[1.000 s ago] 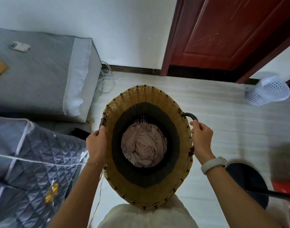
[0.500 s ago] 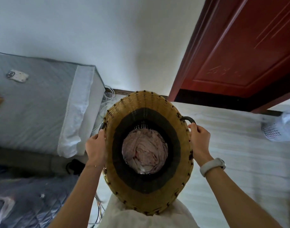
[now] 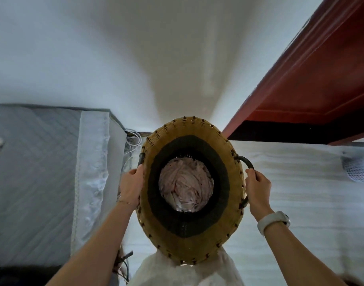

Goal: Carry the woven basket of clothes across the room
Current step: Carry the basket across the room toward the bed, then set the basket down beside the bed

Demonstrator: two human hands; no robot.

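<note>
Woven basket (image 3: pixel 191 240) of pink clothes (image 3: pixel 186 185): left hand (image 3: pixel 131 185) and right hand (image 3: pixel 258 187) each closed around a side handle.

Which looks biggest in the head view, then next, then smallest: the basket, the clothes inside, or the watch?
1. Basket, though it is nearest the camera.
2. Clothes, a pink bundle at its bottom.
3. Watch, clearly smallest.

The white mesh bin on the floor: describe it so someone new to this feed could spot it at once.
Start at the red door on the right and drop to the pale floor below it. At the far right edge, beyond the right hand holding the woven basket, lies the white mesh bin. It is the only perforated white thing there.
</note>
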